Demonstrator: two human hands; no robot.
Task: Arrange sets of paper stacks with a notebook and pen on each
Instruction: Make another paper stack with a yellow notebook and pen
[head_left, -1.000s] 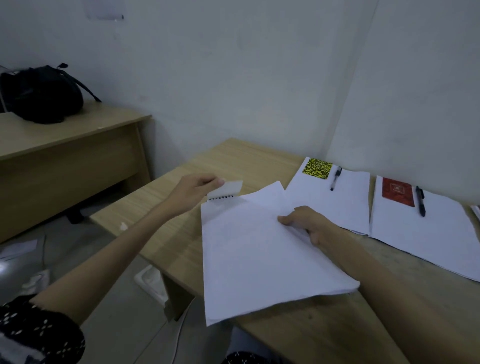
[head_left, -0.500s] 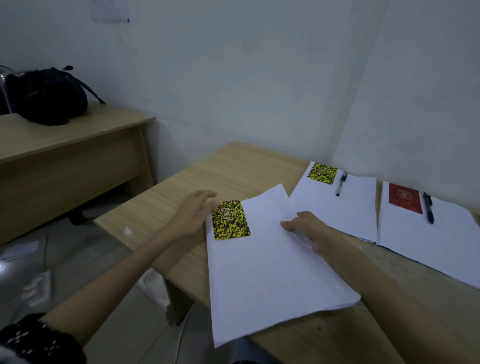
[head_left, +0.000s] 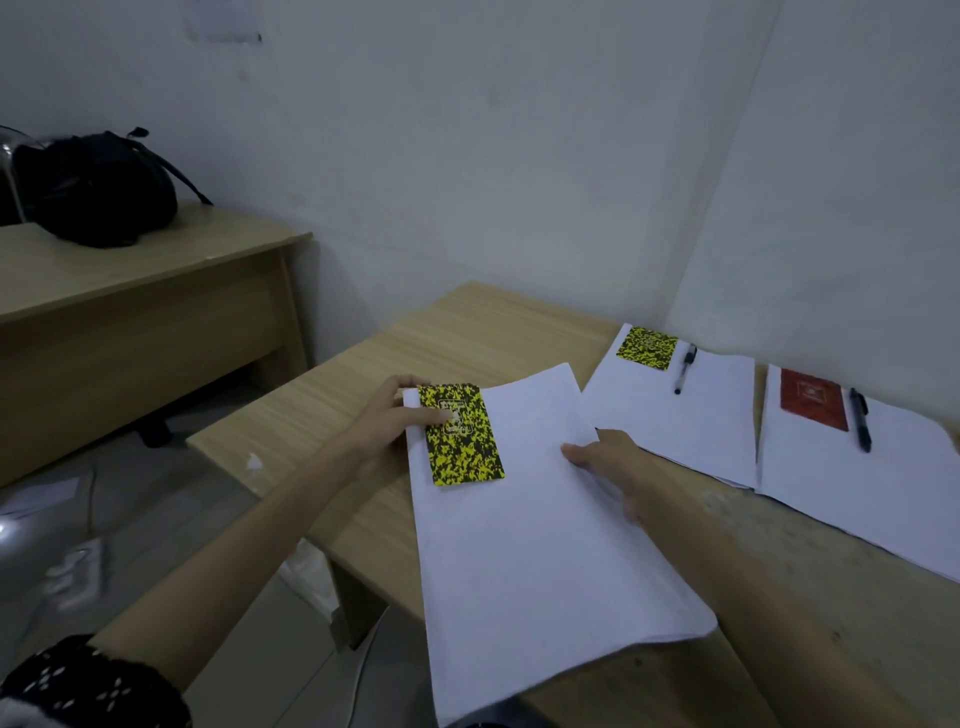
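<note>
The nearest white paper stack (head_left: 545, 545) hangs over the table's front edge. A yellow-and-black speckled notebook (head_left: 467, 447) lies on its top left corner. My left hand (head_left: 389, 426) grips that notebook's left edge, thumb on the cover. My right hand (head_left: 608, 462) rests flat on the stack's right side, fingers spread. No pen shows on this stack. The middle stack (head_left: 691, 426) carries a second speckled notebook (head_left: 647, 347) and a black pen (head_left: 684, 370). On the right stack (head_left: 857, 493) lie a red notebook (head_left: 813, 405) and a black pen (head_left: 860, 418).
The wooden table (head_left: 467, 332) stands in a corner, with white walls behind and to the right. A second desk (head_left: 130, 280) at the left holds a black backpack (head_left: 98, 189). Papers and plastic litter the floor at the lower left.
A second ago my left hand held the notebook tilted above the stack's corner. It now lies flat, cover up, on the paper. My right hand has stayed on the stack.
</note>
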